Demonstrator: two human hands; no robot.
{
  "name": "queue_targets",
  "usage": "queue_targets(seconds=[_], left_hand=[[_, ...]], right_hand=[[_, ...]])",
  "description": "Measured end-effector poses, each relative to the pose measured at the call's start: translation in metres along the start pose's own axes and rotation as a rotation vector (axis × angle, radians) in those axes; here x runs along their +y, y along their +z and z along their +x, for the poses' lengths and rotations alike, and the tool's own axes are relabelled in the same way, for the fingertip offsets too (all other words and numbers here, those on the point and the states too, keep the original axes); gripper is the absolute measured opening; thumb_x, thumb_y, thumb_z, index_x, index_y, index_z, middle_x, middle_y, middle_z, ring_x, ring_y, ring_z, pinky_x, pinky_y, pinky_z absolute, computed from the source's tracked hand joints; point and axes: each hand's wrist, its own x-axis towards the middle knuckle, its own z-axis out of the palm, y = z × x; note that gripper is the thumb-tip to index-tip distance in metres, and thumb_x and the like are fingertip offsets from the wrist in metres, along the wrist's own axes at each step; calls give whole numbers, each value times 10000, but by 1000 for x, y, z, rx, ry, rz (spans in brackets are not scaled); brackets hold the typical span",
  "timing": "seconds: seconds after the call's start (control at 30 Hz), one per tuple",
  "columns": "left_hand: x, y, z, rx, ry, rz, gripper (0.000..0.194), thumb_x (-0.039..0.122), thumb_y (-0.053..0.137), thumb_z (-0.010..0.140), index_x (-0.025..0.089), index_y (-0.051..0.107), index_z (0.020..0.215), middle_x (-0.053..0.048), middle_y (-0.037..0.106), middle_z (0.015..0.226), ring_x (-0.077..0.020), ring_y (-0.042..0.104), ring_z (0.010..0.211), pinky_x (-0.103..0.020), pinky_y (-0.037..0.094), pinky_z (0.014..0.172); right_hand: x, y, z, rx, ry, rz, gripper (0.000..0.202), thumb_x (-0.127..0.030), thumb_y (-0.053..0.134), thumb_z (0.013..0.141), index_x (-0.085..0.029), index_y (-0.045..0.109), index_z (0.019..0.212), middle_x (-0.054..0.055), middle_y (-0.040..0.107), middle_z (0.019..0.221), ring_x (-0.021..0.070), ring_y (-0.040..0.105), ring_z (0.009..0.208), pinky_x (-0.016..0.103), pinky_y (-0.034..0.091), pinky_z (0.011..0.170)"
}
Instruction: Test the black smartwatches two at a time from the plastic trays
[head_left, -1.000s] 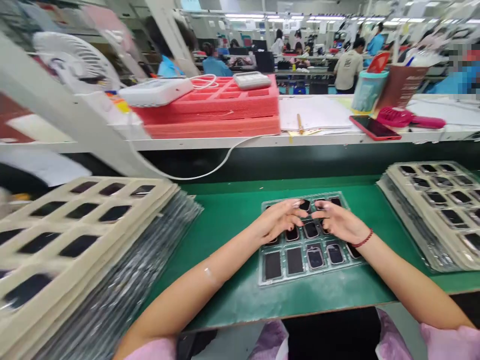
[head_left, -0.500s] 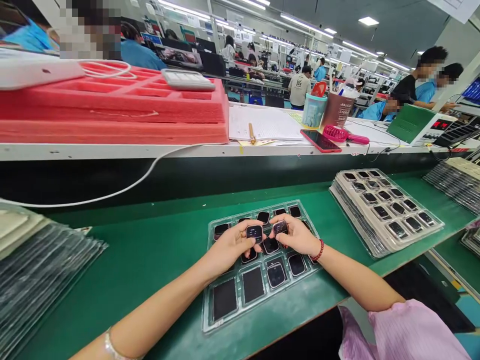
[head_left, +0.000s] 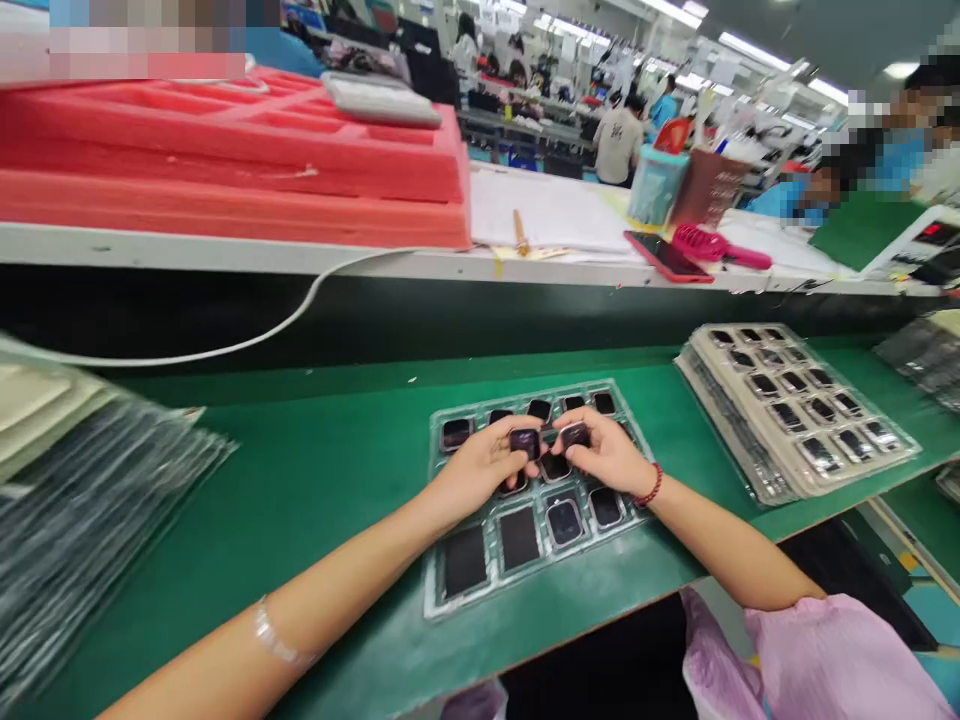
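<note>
Over a clear plastic tray (head_left: 493,567) on the green bench, my left hand (head_left: 480,465) pinches a dark watch face (head_left: 525,443) between thumb and fingers. Close beside it on the right, my right hand (head_left: 607,458) grips another dark watch face (head_left: 575,436). The fingertips of both hands nearly meet. Several square watch faces lie in the tray's pockets around the hands, such as one near the front (head_left: 564,521). Two front-left pockets (head_left: 465,561) show only flat dark bottoms. My hands hide part of the tray's middle.
Stacked trays of watch faces (head_left: 795,400) stand at the right, and a stack of plastic trays (head_left: 97,530) at the left. The raised shelf (head_left: 375,263) behind holds red foam (head_left: 300,190), a phone (head_left: 667,257), a pink fan (head_left: 720,246) and cups. People sit beyond.
The view has tilted and shifted, so the bench and tray appear higher and further right. Both hands keep hold of their watch faces, whose screens now look darker.
</note>
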Motion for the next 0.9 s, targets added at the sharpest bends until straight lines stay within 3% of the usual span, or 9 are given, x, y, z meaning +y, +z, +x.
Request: queue_targets(seconds=[0.13,0.27,0.47,0.7,0.9], left_hand=[[-2,5,0,6,11,-97,575,113,566,615,154,483,1182,-68,648,968,-152,634,742,-217,463,556],[-11,3,2,0,13,-91,590,75,545,614,148,490,1196,-108,625,1096,-164,655,798,-212,475,562],[-12,3,0,10,46,-52,395,173,571,770,122,529,1160,-90,647,941,-137,650,690,-199,453,526],[-12,2,-1,6,43,-47,553,40,511,644,134,508,1189,-86,649,994,-152,666,770,-194,468,552],[-9,4,-3,16,29,-56,524,42,520,664,140,511,1179,-89,650,1004,-147,670,762,-189,460,548]], right_hand=[[1,-1,-4,36,66,-34,481,-152,600,747,-227,469,1204,57,628,1030,189,619,914,307,527,741],[7,-3,-5,35,125,-15,505,-128,577,758,-243,468,1237,65,630,1081,168,628,834,279,534,648],[4,-2,-6,66,80,-99,387,-178,565,817,-207,528,1201,71,655,993,173,623,814,266,512,606],[3,-1,-7,48,60,-102,438,-123,558,773,-211,526,1201,68,657,1011,188,640,887,293,536,692],[2,-3,-8,74,60,-137,345,-156,566,813,-206,567,1154,61,667,976,192,651,881,301,543,697]])
